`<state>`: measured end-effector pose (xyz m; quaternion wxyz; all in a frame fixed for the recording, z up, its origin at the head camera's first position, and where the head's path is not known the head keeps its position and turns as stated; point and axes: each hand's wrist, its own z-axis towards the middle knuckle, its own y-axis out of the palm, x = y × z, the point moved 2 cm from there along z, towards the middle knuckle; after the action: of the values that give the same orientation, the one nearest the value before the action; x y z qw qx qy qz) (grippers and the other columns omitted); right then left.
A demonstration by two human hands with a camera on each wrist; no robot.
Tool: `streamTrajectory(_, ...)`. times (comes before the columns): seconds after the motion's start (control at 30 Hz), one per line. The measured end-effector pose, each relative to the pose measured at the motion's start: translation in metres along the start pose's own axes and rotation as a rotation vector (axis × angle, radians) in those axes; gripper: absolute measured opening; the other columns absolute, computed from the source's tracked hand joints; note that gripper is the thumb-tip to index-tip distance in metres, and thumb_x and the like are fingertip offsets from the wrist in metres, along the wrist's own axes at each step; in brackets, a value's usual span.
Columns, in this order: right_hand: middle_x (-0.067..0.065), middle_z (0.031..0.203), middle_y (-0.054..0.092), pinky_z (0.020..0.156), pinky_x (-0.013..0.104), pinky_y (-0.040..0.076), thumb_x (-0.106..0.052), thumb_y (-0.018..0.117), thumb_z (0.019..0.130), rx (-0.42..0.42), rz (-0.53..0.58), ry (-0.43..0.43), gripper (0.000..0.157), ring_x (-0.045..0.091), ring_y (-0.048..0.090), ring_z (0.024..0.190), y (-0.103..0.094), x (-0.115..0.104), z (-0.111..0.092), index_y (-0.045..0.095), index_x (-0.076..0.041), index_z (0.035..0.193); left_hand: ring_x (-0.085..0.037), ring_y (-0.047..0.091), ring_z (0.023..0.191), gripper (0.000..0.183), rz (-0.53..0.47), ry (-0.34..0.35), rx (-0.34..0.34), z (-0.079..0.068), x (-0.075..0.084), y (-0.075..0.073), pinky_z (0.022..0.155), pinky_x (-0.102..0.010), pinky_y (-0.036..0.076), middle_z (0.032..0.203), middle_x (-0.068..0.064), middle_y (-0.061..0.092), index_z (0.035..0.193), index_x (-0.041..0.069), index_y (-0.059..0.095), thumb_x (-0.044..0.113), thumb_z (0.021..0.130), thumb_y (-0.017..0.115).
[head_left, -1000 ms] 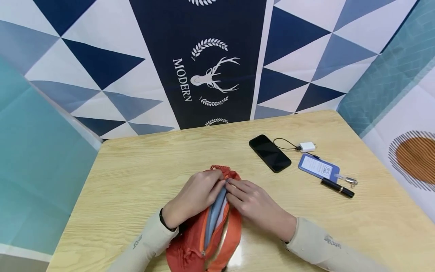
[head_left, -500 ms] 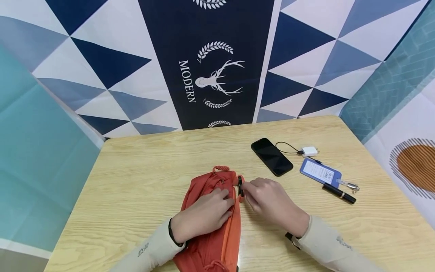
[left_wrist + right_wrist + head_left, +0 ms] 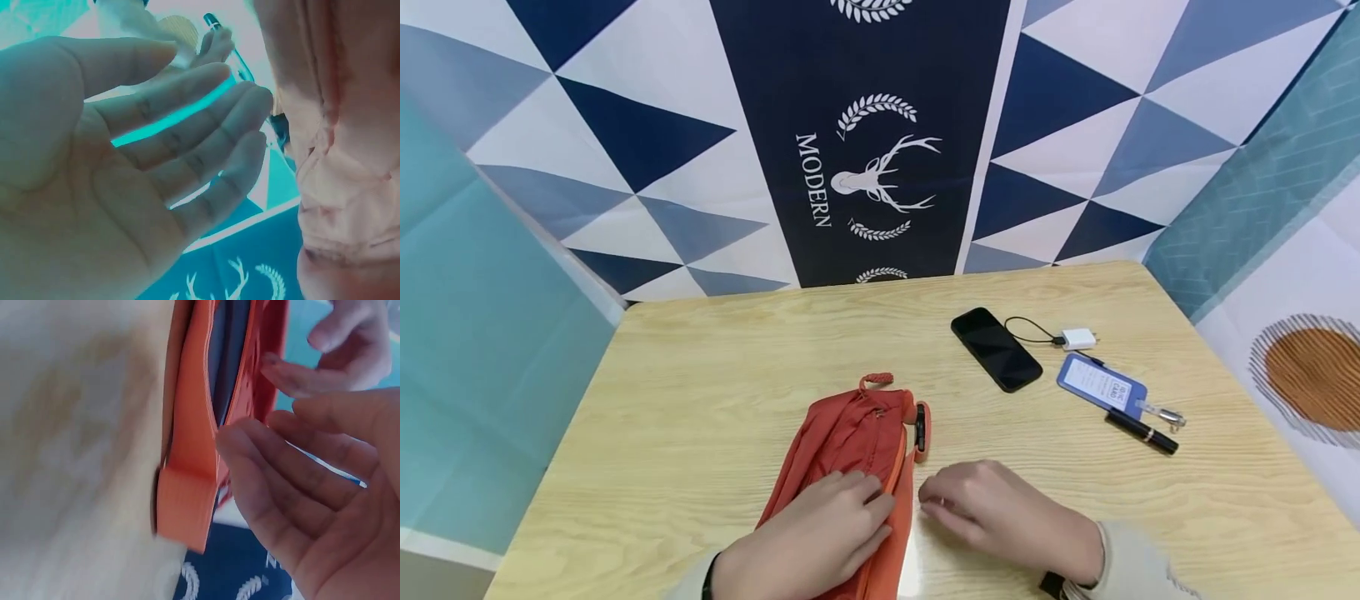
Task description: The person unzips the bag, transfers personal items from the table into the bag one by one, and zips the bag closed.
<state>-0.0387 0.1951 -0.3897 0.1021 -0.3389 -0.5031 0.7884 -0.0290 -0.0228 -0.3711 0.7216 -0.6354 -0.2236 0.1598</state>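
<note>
A red waist bag [image 3: 850,437] lies on the table at the lower middle of the head view, its orange strap and black buckle [image 3: 920,427] along the right side. Over its front part is my left hand [image 3: 816,529], fingers slightly bent. The left wrist view shows that hand [image 3: 131,169] with its fingers extended and nothing in them. My right hand [image 3: 1000,504] is just right of the bag, fingers loosely curled and holding nothing. In the right wrist view, grey lining [image 3: 231,356] shows in the zipper gap, and the right fingertips overlap the bag's edge.
Farther back on the wooden table [image 3: 700,400], to the right, lie a black phone [image 3: 996,350], a white charger plug [image 3: 1078,338] with a short black cable, a blue card holder [image 3: 1101,382] with a metal clip and a black pen [image 3: 1141,431]. Patterned walls stand behind.
Both hands have left the bag's opening at its far end and moved toward me. The opening, spread wide before, has closed up in the head view. The right hand has let go near the buckle.
</note>
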Motion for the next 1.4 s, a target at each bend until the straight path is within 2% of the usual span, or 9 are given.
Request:
streamTrajectory(0.1,-0.017,0.088,0.065,0.071,0.013,0.048,-0.018,0.064,0.098,-0.089,0.086,-0.021,0.008,-0.009,0.057,0.08,0.007,-0.011,-0.001,0.071,-0.018,0.097,-0.007,0.055,0.076,0.012,-0.017,-0.05,-0.047,-0.016,0.001,-0.003,0.068,-0.024,0.048,0.084,0.007,0.058,0.096,0.016,0.065,0.028,0.097,0.064)
streamTrajectory(0.3,-0.022,0.084,0.057,0.069,0.009,0.043,-0.022,0.053,0.104,-0.273,0.241,-0.034,0.016,-0.01,0.051,0.075,0.021,-0.02,-0.001,0.067,-0.024,0.098,-0.01,0.056,0.07,0.035,-0.118,-0.177,-0.26,-0.04,0.001,0.006,0.055,-0.025,0.045,0.078,0.002,0.058,0.101,0.012,0.066,0.046,0.093,0.066)
streamTrajectory(0.5,-0.018,0.084,0.057,0.067,0.017,0.047,-0.019,0.062,0.099,-0.129,-0.003,-0.033,0.007,-0.007,0.053,0.077,0.02,-0.009,-0.002,0.066,-0.022,0.093,-0.019,0.06,0.074,0.043,-0.117,-0.325,-0.198,-0.036,-0.005,0.011,0.059,-0.032,0.049,0.078,-0.004,0.059,0.102,0.008,0.064,0.049,0.092,0.066)
streamTrajectory(0.63,-0.012,0.085,0.061,0.066,0.024,0.051,-0.017,0.066,0.095,-0.078,-0.111,0.031,0.002,-0.001,0.057,0.077,0.009,0.004,-0.002,0.068,-0.018,0.095,-0.03,0.062,0.077,0.042,-0.021,-0.467,-0.128,-0.03,-0.022,0.013,0.056,-0.041,0.05,0.082,-0.012,0.061,0.105,0.005,0.062,0.043,0.09,0.07)
streamTrajectory(0.73,-0.005,0.092,0.068,0.071,0.029,0.055,-0.015,0.069,0.092,-0.066,-0.165,0.102,0.009,0.007,0.064,0.082,-0.005,0.017,-0.002,0.072,-0.012,0.1,-0.031,0.062,0.072,0.032,0.047,-0.534,-0.054,-0.025,-0.041,0.015,0.046,-0.039,0.048,0.079,-0.015,0.06,0.099,0.004,0.06,0.031,0.089,0.075)
streamTrajectory(0.9,0.007,0.101,0.071,0.075,0.039,0.057,-0.011,0.073,0.089,-0.022,-0.275,0.273,0.02,0.022,0.068,0.089,-0.044,0.052,-0.011,0.071,-0.005,0.107,-0.024,0.058,0.055,0.009,0.12,-0.489,0.004,-0.019,-0.067,0.011,0.039,-0.031,0.043,0.066,-0.008,0.055,0.088,0.005,0.061,0.007,0.09,0.07)
streamTrajectory(1.13,0.027,0.109,0.065,0.082,0.055,0.051,-0.008,0.072,0.088,-0.012,-0.327,0.484,0.031,0.042,0.064,0.096,-0.096,0.118,-0.047,0.064,0.006,0.115,-0.009,0.045,0.05,0.004,-0.051,-0.441,-0.021,-0.021,-0.094,-0.01,0.044,-0.024,0.033,0.06,0.004,0.043,0.096,0.01,0.063,0.007,0.095,0.06)
streamTrajectory(1.27,0.036,0.114,0.059,0.085,0.062,0.046,-0.012,0.071,0.089,-0.076,-0.328,0.603,0.039,0.054,0.058,0.102,-0.108,0.15,-0.068,0.059,0.012,0.118,-0.006,0.041,0.05,0.007,-0.083,-0.402,0.07,-0.025,-0.103,-0.024,0.046,-0.023,0.031,0.061,0.007,0.041,0.092,0.013,0.059,0.009,0.095,0.063)
streamTrajectory(1.4,0.032,0.104,0.062,0.076,0.055,0.048,-0.018,0.074,0.088,-0.112,-0.289,0.647,0.041,0.043,0.06,0.089,-0.107,0.168,-0.082,0.06,0.013,0.111,-0.007,0.043,0.054,0.013,-0.086,-0.38,0.209,-0.028,-0.109,-0.038,0.051,-0.023,0.037,0.065,0.008,0.044,0.088,0.014,0.054,0.01,0.096,0.063)
